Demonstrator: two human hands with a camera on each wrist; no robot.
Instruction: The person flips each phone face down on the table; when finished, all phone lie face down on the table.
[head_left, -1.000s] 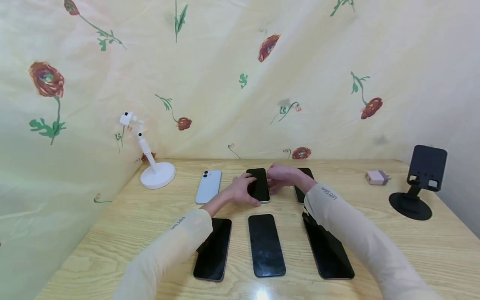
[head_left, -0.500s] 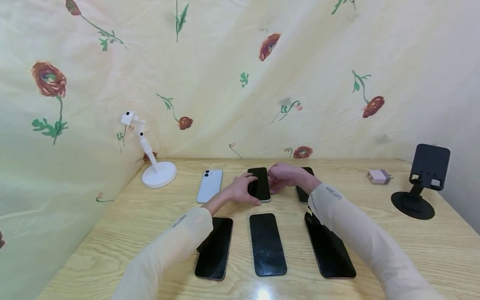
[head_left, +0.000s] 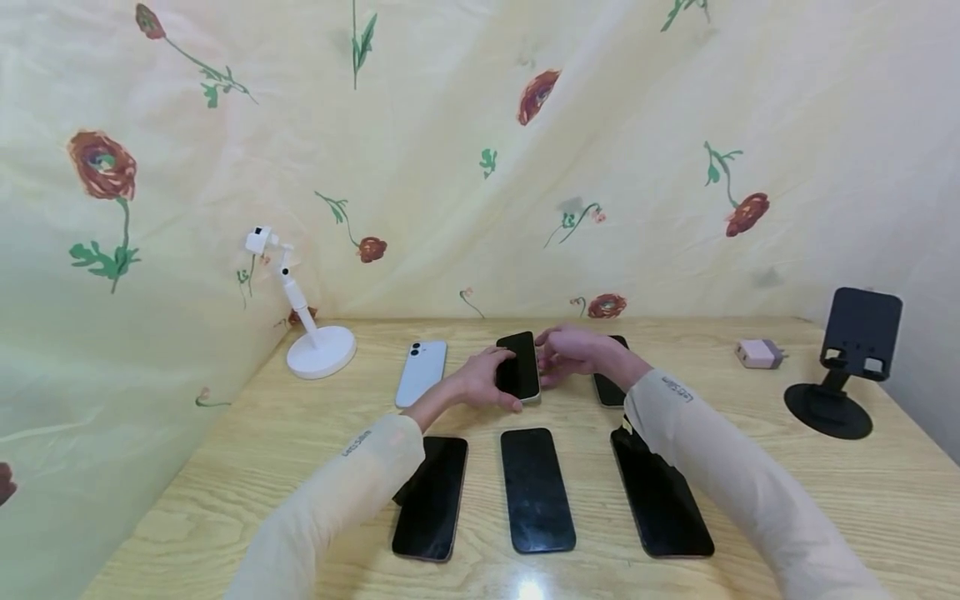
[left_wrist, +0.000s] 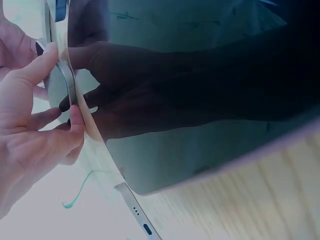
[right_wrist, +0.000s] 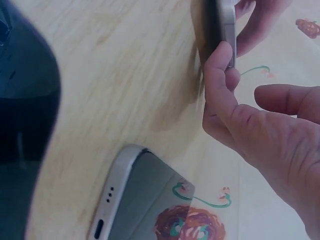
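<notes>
At the back middle of the table, a black-screened smartphone [head_left: 519, 367] with a pale frame lies between both hands, one edge tilted up. My left hand [head_left: 483, 381] grips it from the left, and thumb and fingers pinch its frame in the left wrist view. My right hand [head_left: 577, 354] holds its right long side with bent fingers. In the right wrist view, those fingers [right_wrist: 220, 75] touch the frame while the thumb [right_wrist: 280, 97] stays apart. The phone's back is hidden in the head view.
A pale blue phone [head_left: 422, 373] lies face down on the left; another [head_left: 609, 390] sits partly under the right arm. Black phones [head_left: 537, 490] line the front. Around them stand a white stand [head_left: 321, 352], a charger plug [head_left: 759, 354] and a black phone stand [head_left: 828, 408].
The phone between the hands has tilted up slightly, showing more of its pale lower edge. The right hand has shifted a little and its fingers have spread slightly along the phone's side.
</notes>
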